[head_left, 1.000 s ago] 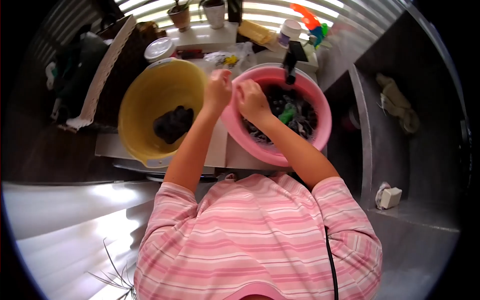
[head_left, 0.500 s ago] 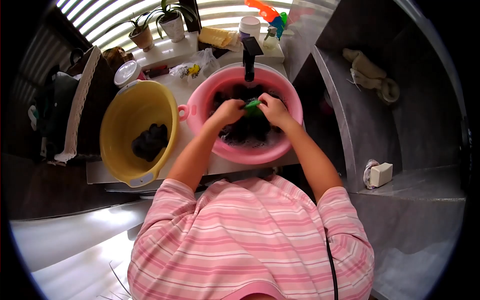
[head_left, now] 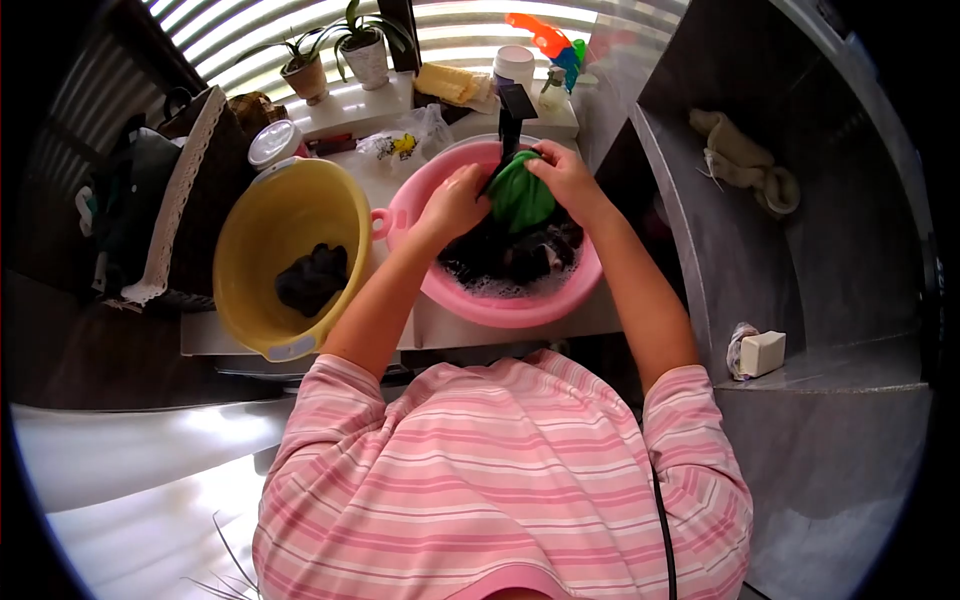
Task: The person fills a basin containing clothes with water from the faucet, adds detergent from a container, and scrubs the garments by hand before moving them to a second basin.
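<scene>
A wet green cloth (head_left: pixel 522 196) is spread between my hands, raised above the pink basin (head_left: pixel 512 313) beneath the black faucet (head_left: pixel 513 112). My right hand (head_left: pixel 567 180) pinches its upper right edge. On the other side, my left hand (head_left: pixel 455 205) is closed at the cloth's left edge, where a dark strip shows; its fingertips are partly hidden. Below lie dark wet clothes (head_left: pixel 510 260) in sudsy water.
Left of the pink basin stands a yellow basin (head_left: pixel 240 235) with a dark wrung cloth (head_left: pixel 313 280) inside. Potted plants (head_left: pixel 366 60), a plastic bag (head_left: pixel 425 130) and bottles line the back. A soap bar (head_left: pixel 762 353) sits on the right ledge, a beige cloth (head_left: pixel 742 155) above it.
Both hands have risen toward the faucet and lifted the green cloth, which was bunched between the fingers and now hangs spread out. The view has shifted slightly.
</scene>
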`<state>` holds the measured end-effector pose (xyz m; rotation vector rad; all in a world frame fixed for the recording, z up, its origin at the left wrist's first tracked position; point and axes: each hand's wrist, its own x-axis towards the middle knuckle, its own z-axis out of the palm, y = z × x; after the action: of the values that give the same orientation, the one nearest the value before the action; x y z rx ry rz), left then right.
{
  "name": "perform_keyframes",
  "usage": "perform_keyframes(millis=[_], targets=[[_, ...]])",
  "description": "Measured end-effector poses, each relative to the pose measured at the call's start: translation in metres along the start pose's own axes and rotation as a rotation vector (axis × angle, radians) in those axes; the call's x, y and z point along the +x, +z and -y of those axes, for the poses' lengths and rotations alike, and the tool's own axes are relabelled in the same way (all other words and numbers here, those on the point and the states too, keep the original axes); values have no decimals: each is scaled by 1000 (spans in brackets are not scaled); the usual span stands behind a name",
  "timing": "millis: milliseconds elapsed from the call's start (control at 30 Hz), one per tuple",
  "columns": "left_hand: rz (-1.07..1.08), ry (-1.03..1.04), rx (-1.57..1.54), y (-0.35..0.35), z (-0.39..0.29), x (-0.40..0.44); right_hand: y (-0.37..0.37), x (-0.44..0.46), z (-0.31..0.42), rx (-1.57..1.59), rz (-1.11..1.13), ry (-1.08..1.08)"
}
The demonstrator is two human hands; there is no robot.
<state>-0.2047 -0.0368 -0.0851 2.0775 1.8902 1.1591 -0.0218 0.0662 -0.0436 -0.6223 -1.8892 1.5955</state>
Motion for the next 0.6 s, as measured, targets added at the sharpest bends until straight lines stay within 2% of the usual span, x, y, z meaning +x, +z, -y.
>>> perform_keyframes(millis=[33, 67, 133, 200, 267, 367, 467, 500, 567, 600], targets=[[-113, -46, -28, 8, 2, -8, 1, 3, 1, 20, -21, -20], [-115, -40, -25, 13, 5, -13, 2, 6, 3, 38, -43, -42], [-27, -433, -185, 26, 12, -22, 6, 10, 12, -41, -70, -93], [-148, -344, -292, 36, 6, -26, 10, 14, 23, -120, -96, -139], [-180, -403, -310, 43, -2, -24, 11, 17, 35, -103, -138, -158], [-69, -382, -210, 45, 31, -18, -2, 12, 62, -105, -260, -153], [-142, -430, -532, 21, 51, -9, -35, 6, 67, -24, -253, -194], [-155, -506, -658, 8, 54, -6, -43, 0, 67, -60, -246, -116], [-160, -617, -860, -9, 69, -2, -56, -3, 35, -107, -233, -70], [-156, -620, -861, -8, 74, -2, -59, -3, 11, -155, -218, -30]])
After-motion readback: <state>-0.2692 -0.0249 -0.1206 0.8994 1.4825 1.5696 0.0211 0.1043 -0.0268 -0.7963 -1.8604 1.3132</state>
